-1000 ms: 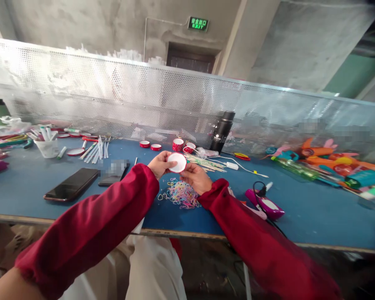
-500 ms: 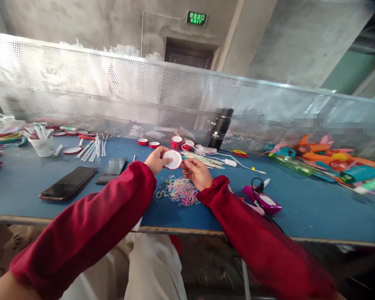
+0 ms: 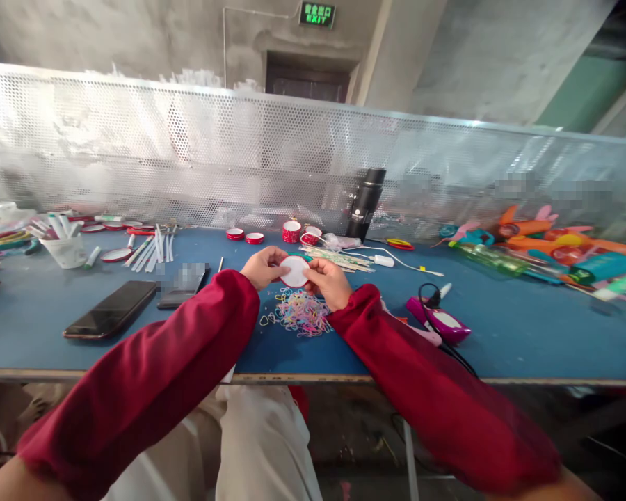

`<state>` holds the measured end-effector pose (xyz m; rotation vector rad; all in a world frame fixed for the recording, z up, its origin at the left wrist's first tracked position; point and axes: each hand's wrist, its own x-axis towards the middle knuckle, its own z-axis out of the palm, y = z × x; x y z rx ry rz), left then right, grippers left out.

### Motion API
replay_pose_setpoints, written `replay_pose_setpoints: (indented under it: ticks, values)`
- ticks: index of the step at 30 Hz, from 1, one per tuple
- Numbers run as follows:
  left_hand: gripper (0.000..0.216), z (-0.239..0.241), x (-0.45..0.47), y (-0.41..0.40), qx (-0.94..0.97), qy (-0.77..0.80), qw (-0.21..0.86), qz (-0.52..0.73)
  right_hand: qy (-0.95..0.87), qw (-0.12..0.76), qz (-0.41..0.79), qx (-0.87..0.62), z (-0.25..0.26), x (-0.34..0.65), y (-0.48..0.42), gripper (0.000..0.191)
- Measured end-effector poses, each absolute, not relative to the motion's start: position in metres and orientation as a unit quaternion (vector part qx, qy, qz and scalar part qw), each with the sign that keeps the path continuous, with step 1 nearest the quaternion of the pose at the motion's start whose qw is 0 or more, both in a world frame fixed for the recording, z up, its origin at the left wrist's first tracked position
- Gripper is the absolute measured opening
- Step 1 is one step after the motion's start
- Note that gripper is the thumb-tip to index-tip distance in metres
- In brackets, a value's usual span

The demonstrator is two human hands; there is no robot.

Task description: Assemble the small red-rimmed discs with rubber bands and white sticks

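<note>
A white disc with a red rim (image 3: pixel 295 272) is held up between both hands, its pale face toward me. My left hand (image 3: pixel 263 267) pinches its left edge, thumb on the face. My right hand (image 3: pixel 330 282) grips the right edge with thumb and fingers. Something teal shows just behind the disc's top; I cannot make out what it is. Below the disc lies a pile of small coloured rubber bands (image 3: pixel 303 313) on the blue tabletop (image 3: pixel 271 356).
Two phones, one a dark phone (image 3: pixel 112 309), lie at left near a white cup of markers (image 3: pixel 65 249). Behind stand red round tins (image 3: pixel 291 231) and a black thermos (image 3: pixel 366 205). At right are a purple device (image 3: pixel 443 325) with a cable and colourful toys (image 3: pixel 553 240).
My right hand has moved up and left onto the disc's edge. The disc has shifted slightly right, and the whole view has shifted a little.
</note>
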<state>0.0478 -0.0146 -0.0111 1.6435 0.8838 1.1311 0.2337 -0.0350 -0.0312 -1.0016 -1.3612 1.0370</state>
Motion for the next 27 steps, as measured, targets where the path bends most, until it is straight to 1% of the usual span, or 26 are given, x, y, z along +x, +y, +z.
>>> replay_pose_setpoints:
  ticks: [4,7,12,17,21,27]
  values:
    - [0.057,-0.0103,0.0467,-0.0183,0.717,0.31,0.438,0.446,-0.541,0.556,0.463,-0.429,-0.028,0.2361,-0.0348,0.028]
    - [0.071,-0.0113,0.0461,-0.0189,0.775,0.273,0.363,0.439,-0.538,0.556,0.466,-0.429,-0.0275,0.2365,-0.0343,0.028]
    - [0.068,-0.0136,0.0449,-0.0147,0.831,0.28,0.23,0.422,-0.533,0.552,0.478,-0.427,-0.0293,0.236,-0.0334,0.029]
    - [0.067,-0.013,0.0457,-0.0136,0.866,0.291,0.132,0.384,-0.531,0.542,0.486,-0.433,-0.0314,0.236,-0.0324,0.032]
    - [0.07,-0.0143,0.0465,-0.0138,0.872,0.301,0.093,0.375,-0.526,0.546,0.49,-0.431,-0.0326,0.2356,-0.0317,0.033]
    - [0.07,-0.013,0.0486,-0.0178,0.865,0.319,0.086,0.377,-0.529,0.55,0.487,-0.425,-0.0335,0.2357,-0.0307,0.031]
